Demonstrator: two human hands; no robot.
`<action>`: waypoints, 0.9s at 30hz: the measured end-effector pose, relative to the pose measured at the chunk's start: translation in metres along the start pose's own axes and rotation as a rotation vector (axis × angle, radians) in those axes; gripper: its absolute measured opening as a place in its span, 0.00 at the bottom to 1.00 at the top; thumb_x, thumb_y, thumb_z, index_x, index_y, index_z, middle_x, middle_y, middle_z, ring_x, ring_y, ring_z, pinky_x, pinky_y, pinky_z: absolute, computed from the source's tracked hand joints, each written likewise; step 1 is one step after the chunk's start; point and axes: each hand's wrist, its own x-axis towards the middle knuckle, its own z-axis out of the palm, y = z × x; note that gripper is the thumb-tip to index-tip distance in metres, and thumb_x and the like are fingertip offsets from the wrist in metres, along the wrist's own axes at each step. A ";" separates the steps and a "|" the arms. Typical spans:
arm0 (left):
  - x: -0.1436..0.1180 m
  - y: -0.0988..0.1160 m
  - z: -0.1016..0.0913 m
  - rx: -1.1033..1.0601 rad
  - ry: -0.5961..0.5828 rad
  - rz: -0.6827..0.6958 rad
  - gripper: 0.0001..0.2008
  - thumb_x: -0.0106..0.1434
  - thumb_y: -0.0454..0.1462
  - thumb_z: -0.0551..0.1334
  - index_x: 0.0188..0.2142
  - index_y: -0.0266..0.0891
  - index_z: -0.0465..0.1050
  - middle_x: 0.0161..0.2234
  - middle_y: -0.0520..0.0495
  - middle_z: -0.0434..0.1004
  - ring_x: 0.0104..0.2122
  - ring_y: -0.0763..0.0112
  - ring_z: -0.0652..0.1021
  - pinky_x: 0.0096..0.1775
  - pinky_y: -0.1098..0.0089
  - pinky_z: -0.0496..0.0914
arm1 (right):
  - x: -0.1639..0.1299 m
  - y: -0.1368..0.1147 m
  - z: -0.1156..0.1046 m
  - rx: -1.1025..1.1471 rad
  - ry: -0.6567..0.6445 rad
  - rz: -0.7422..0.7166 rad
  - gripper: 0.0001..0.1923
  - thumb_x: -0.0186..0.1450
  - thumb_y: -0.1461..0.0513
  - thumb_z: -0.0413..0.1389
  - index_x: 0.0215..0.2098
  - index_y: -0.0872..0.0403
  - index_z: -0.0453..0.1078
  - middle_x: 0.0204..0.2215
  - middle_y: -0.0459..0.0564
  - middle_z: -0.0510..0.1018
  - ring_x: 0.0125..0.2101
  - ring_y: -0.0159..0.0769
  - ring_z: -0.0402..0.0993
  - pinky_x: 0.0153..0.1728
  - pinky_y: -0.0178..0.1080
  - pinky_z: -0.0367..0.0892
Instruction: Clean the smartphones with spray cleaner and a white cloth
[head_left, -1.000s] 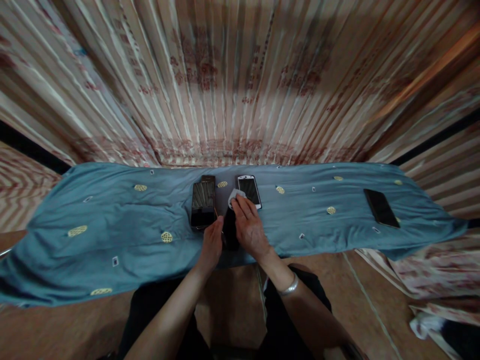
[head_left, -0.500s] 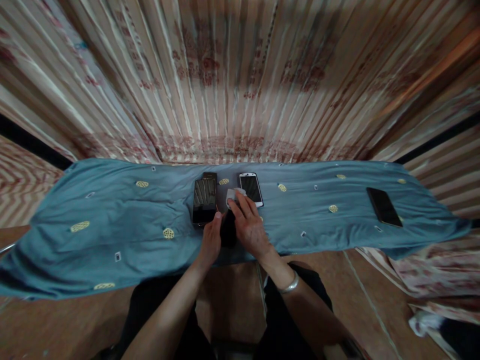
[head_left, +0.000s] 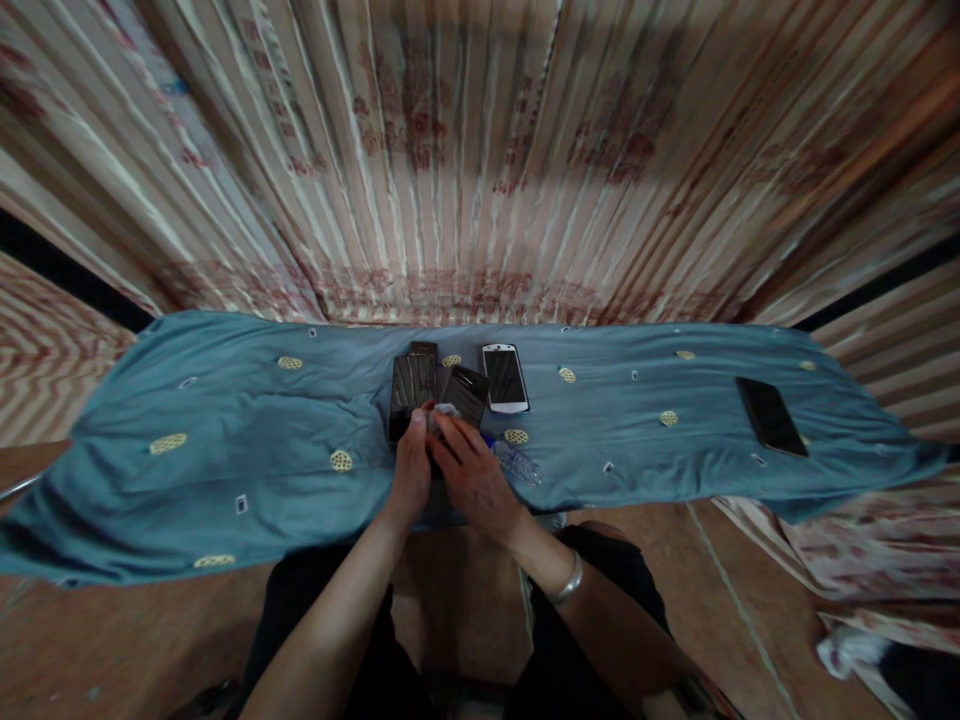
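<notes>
Held phone [head_left: 466,392]: dark, at the centre near the cloth's near edge, far end angled right, near end hidden by the hands. Left hand [head_left: 412,460] appears to grasp its near left side; fingers concealed. Right hand [head_left: 476,480] pinches a white wipe [head_left: 448,409] against it. Step in hand, as judged: wiping. The next stroke calls for a steady left-hand hold and light, even pressure. Adjacent: two overlapping dark phones [head_left: 411,390] left, white phone [head_left: 505,378] right, clear packet [head_left: 517,464] near right. Well apart, far right: black phone [head_left: 770,415]. All on blue cloth [head_left: 615,430].
</notes>
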 end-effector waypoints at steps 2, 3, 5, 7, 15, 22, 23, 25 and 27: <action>-0.001 0.001 0.001 -0.026 0.015 -0.023 0.34 0.73 0.58 0.51 0.57 0.32 0.78 0.57 0.32 0.83 0.61 0.54 0.80 0.68 0.53 0.68 | 0.001 0.002 -0.002 0.006 0.012 0.007 0.24 0.73 0.70 0.52 0.66 0.59 0.72 0.68 0.64 0.73 0.69 0.47 0.68 0.69 0.53 0.70; -0.002 0.002 0.001 -0.026 0.019 -0.026 0.34 0.72 0.58 0.52 0.57 0.32 0.78 0.58 0.31 0.83 0.62 0.53 0.80 0.69 0.53 0.67 | 0.001 0.003 -0.003 0.009 0.024 0.015 0.23 0.74 0.70 0.52 0.65 0.59 0.73 0.68 0.63 0.73 0.68 0.47 0.69 0.69 0.53 0.71; -0.004 0.003 0.002 -0.005 0.011 -0.013 0.33 0.71 0.58 0.54 0.56 0.34 0.79 0.61 0.32 0.81 0.64 0.52 0.77 0.70 0.55 0.66 | 0.003 0.007 -0.006 0.010 0.044 0.040 0.23 0.75 0.70 0.51 0.65 0.58 0.73 0.68 0.64 0.74 0.68 0.47 0.70 0.68 0.53 0.72; -0.005 0.003 0.002 0.021 -0.009 0.000 0.33 0.70 0.60 0.55 0.55 0.36 0.80 0.62 0.34 0.80 0.67 0.52 0.75 0.71 0.56 0.64 | 0.005 0.012 -0.007 0.005 0.057 0.076 0.22 0.75 0.69 0.50 0.64 0.58 0.74 0.67 0.64 0.74 0.67 0.48 0.70 0.67 0.53 0.72; -0.010 0.012 0.005 0.039 -0.080 0.035 0.36 0.68 0.63 0.56 0.53 0.36 0.81 0.62 0.34 0.81 0.68 0.48 0.73 0.71 0.51 0.63 | 0.010 0.028 -0.007 -0.017 0.116 0.132 0.22 0.75 0.70 0.50 0.63 0.58 0.75 0.68 0.64 0.73 0.68 0.48 0.69 0.70 0.55 0.69; -0.013 0.014 0.008 -0.022 -0.122 0.000 0.36 0.69 0.62 0.57 0.54 0.34 0.81 0.61 0.33 0.81 0.68 0.49 0.73 0.71 0.51 0.62 | 0.014 0.038 -0.010 -0.039 0.112 0.172 0.23 0.74 0.70 0.51 0.64 0.58 0.74 0.68 0.65 0.73 0.69 0.49 0.67 0.70 0.55 0.67; -0.013 0.013 0.008 -0.032 -0.127 -0.007 0.36 0.68 0.62 0.57 0.54 0.35 0.81 0.61 0.34 0.81 0.68 0.49 0.73 0.71 0.51 0.63 | 0.014 0.039 -0.010 -0.040 0.105 0.180 0.23 0.74 0.70 0.51 0.64 0.58 0.74 0.68 0.65 0.73 0.69 0.49 0.67 0.70 0.55 0.67; -0.013 0.012 0.009 -0.041 -0.140 -0.015 0.36 0.68 0.63 0.57 0.54 0.36 0.81 0.60 0.35 0.82 0.67 0.49 0.74 0.70 0.51 0.64 | 0.016 0.042 -0.012 -0.044 0.098 0.196 0.24 0.73 0.70 0.51 0.64 0.57 0.74 0.69 0.65 0.72 0.69 0.49 0.67 0.70 0.55 0.67; -0.013 0.011 0.010 -0.041 -0.151 -0.017 0.37 0.67 0.64 0.57 0.53 0.36 0.82 0.60 0.35 0.82 0.67 0.49 0.75 0.70 0.51 0.64 | 0.018 0.045 -0.013 -0.049 0.111 0.208 0.23 0.74 0.70 0.49 0.63 0.58 0.75 0.68 0.64 0.72 0.68 0.49 0.68 0.70 0.55 0.68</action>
